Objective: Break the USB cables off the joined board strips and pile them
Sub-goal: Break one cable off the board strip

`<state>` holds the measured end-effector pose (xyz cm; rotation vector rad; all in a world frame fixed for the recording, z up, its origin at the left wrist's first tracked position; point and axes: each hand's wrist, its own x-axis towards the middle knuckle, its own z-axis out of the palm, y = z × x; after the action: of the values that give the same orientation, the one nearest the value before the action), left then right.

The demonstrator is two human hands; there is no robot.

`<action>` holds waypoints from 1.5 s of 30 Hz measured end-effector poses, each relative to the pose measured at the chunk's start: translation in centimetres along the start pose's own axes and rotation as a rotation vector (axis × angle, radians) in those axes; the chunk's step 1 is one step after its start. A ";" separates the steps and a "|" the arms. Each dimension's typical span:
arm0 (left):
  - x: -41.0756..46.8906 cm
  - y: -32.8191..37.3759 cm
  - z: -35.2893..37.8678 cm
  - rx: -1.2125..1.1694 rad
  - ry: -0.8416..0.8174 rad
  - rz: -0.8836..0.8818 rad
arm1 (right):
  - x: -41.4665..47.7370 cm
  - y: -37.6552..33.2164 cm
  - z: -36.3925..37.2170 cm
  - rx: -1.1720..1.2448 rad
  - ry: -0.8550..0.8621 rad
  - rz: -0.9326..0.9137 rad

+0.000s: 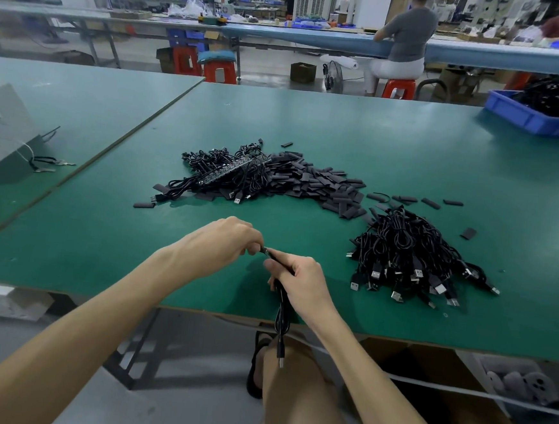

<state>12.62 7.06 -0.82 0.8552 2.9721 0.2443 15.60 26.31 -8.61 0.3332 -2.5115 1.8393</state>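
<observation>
Head view. My left grip (232, 241) and right grip (303, 280) meet just above the near edge of the bench (377, 136). The right grip is curled round one black USB cable (281, 315), whose loop and plug hang past the edge toward six o'clock. The left grip pinches the cable's small end, right at my right fingertips. I judge I hold them this close so a short twist snaps the end off cleanly; whether any board clings there, I cannot tell.

The pile of freed cables (411, 255) lies at two o'clock of my hands, near enough for a short toss. The joined board strips (231, 171) wait at twelve o'clock on their tangled leads, touching a heap of small black pieces (317, 184) toward one o'clock.

The bench top is matte green. A second green top meets it at ten o'clock and carries a grey box (0, 133). A blue bin (540, 115) of black cable sits far off at two o'clock. Beyond, a seated person (405, 37) works at another long workshop line.
</observation>
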 end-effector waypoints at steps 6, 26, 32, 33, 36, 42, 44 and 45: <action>0.2 0.1 0.1 -0.037 -0.029 0.034 | -0.1 0.0 0.0 0.014 -0.007 -0.006; -0.1 0.7 0.7 -0.077 -0.036 0.033 | -0.2 0.1 0.2 -0.081 0.007 -0.042; -0.4 1.3 1.0 -0.187 -0.027 0.094 | -0.5 -0.6 -0.1 -0.034 -0.025 -0.061; -0.5 1.1 1.2 -0.191 -0.016 0.090 | -0.5 -0.7 -0.2 -0.019 -0.037 -0.051; -0.7 0.4 1.7 -0.216 0.048 0.065 | -0.4 -1.0 -0.3 0.006 -0.048 0.008; -1.2 -1.0 1.9 -0.273 0.222 0.064 | -0.3 -0.9 -0.4 0.169 -0.009 0.096; -1.3 -0.8 1.9 -0.293 0.241 0.069 | -0.4 -0.8 -0.5 0.177 -0.020 0.086; -1.3 -0.7 1.8 -0.309 0.237 0.068 | -0.4 -0.8 -0.5 0.185 -0.023 0.079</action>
<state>13.52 6.04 -2.76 0.9450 2.9938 0.8374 16.06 26.67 -7.75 0.2619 -2.4071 2.1156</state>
